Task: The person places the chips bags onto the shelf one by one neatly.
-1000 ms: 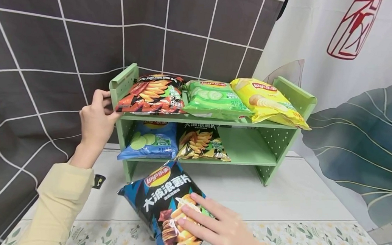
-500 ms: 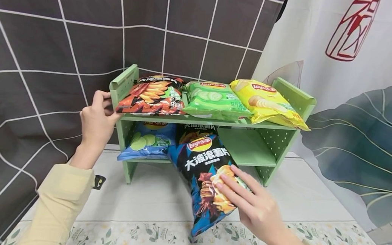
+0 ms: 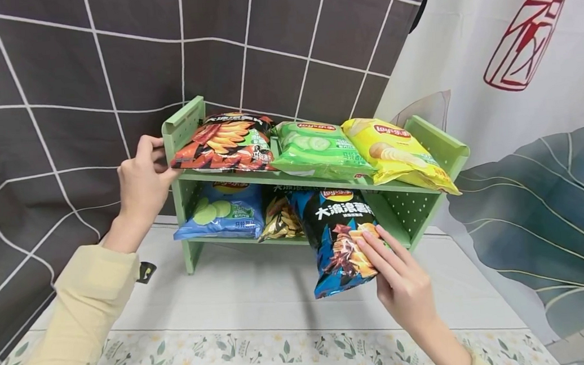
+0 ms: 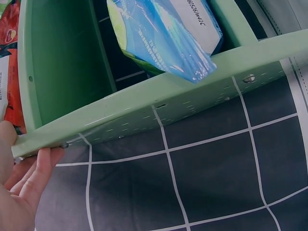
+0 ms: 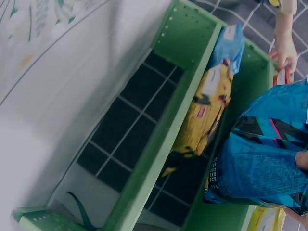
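My right hand [image 3: 406,282] grips a black-and-blue bag of potato chips [image 3: 344,246] by its right side, fingers over the front; the thumb shows on its back in the right wrist view. The bag tilts at the lower level of a green two-tier rack [image 3: 271,178], its top end under the upper shelf. It overlaps a black-and-gold chip bag [image 3: 279,220]. Left of that lies a blue chip bag [image 3: 228,212]. My left hand [image 3: 144,178] holds the rack's left side panel, thumb at the front edge and fingers behind, close to a red chip bag [image 3: 228,144] on the upper shelf.
On the upper shelf, a green chip bag [image 3: 320,149] and a yellow chip bag [image 3: 399,152] lie right of the red one. A dark grid-patterned curtain [image 3: 125,58] hangs behind. The rack stands on a white tabletop [image 3: 229,300] with a floral strip in front.
My right hand has carried the black-and-blue chip bag up and to the right, from in front of the rack to the lower shelf's opening. The left hand stays on the side panel.
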A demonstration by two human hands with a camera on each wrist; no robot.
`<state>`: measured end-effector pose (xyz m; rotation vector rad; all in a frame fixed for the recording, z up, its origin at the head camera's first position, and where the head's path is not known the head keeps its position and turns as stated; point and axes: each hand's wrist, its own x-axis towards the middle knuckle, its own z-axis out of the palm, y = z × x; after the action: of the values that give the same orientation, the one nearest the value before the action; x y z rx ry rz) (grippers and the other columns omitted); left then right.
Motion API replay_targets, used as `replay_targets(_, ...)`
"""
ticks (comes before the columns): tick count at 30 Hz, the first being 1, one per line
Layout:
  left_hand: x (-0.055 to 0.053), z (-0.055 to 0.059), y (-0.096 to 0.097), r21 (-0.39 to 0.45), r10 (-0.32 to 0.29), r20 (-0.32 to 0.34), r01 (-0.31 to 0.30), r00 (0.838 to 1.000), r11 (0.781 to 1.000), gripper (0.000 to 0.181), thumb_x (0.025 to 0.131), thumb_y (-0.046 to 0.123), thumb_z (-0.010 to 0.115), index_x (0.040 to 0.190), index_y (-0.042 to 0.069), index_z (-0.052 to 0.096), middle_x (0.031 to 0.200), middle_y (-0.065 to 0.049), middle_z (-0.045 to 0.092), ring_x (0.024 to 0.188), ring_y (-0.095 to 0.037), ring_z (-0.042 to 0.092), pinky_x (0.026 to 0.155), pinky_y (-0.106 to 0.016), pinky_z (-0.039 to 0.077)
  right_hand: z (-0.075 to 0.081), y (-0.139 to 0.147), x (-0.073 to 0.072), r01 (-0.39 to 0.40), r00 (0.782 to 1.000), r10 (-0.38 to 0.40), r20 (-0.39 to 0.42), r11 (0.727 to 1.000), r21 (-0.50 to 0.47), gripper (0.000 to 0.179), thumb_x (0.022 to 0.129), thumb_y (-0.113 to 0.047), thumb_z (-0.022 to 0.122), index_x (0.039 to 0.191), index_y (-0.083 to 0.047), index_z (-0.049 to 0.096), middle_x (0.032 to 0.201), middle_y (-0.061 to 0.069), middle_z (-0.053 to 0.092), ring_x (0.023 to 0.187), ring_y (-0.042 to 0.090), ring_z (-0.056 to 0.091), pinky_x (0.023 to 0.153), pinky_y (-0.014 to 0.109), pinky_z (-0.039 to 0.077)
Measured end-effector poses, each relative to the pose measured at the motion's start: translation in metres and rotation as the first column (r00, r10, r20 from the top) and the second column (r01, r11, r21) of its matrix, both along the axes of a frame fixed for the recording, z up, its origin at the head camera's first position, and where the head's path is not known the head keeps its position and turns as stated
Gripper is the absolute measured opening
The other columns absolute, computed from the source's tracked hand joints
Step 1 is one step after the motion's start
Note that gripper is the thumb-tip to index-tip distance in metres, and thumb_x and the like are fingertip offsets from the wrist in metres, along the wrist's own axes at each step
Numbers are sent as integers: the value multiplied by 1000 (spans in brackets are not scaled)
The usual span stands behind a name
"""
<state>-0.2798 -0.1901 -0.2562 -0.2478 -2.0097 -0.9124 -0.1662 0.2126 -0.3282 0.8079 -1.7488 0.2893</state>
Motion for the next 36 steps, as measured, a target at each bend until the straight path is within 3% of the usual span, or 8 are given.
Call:
replay_targets(9, -1, -1, 0, -2, 1, -3, -1, 1000, 1000, 41, 82, 7, 74, 114, -5, 52, 111, -24, 67, 84, -41, 70, 79, -51, 52, -3, 21, -10, 90, 996, -90, 11, 994, -59, 52, 74, 9, 44, 117, -4, 69, 116, 13, 70, 115, 33, 62, 99, 15, 42)
replay_targets(15, -1, 0, 0, -3, 4, -7, -4, 1000, 1000, 41, 81, 7, 75, 113, -5, 52, 110, -24, 68, 85, -40, 70, 81, -51, 52, -6, 35, -19, 143, 990, -142, 21, 984, -104, 55, 71, 12, 46, 118, -6, 68, 117, 12, 70, 114, 33, 62, 76, 32, 46)
replay_targets(21, -1, 0, 1, -2, 12, -13, -12, 1000, 1000, 41, 81, 8, 75, 113, -5, 53, 110, -24, 68, 84, -40, 71, 83, -51, 52, -11, 47, -28, 228, 973, -223, 59, 970, -89, 59, 71, 11, 46, 122, -9, 67, 121, 9, 68, 115, 33, 61, 50, 34, 31)
replay_targets(23, -1, 0, 1, -2, 12, -13, -12, 1000, 1000, 41, 81, 7, 75, 113, -5, 53, 110, -24, 68, 84, -40, 71, 83, -51, 52, -13, 50, -31, 244, 968, -239, 72, 966, -83, 61, 70, 12, 47, 123, -9, 66, 123, 8, 68, 115, 34, 61, 48, 34, 29)
replay_targets(25, 0, 0, 1, -3, 11, -9, -11, 1000, 1000, 41, 81, 7, 75, 113, -5, 53, 110, -24, 68, 84, -40, 70, 82, -51, 52, -16, 52, -34, 260, 963, -254, 86, 963, -74, 64, 68, 15, 48, 124, -11, 65, 124, 7, 67, 116, 34, 61, 48, 36, 37)
replay_targets(29, 0, 0, 1, -4, 11, 0, -11, 1000, 1000, 41, 81, 7, 75, 114, -5, 52, 111, -24, 68, 84, -40, 70, 81, -51, 52, -21, 55, -39, 283, 954, -277, 115, 958, -44, 69, 67, 19, 52, 127, -13, 64, 125, 6, 67, 117, 33, 60, 61, 47, 51)
replay_targets(35, 1, 1, 1, -7, 15, 1, -15, 1000, 1000, 41, 81, 6, 74, 114, -5, 52, 110, -24, 68, 85, -40, 71, 80, -50, 52, -22, 58, -42, 302, 943, -294, 154, 953, -29, 69, 67, 19, 53, 127, -13, 64, 122, 9, 68, 118, 34, 58, 47, 43, 44)
replay_targets(36, 0, 1, 1, -6, 17, 0, -17, 1000, 1000, 41, 81, 6, 74, 114, -5, 52, 110, -24, 68, 85, -40, 71, 80, -50, 52, -21, 59, -43, 304, 940, -296, 168, 953, -20, 68, 67, 19, 53, 126, -12, 64, 122, 10, 67, 120, 35, 56, 51, 44, 46)
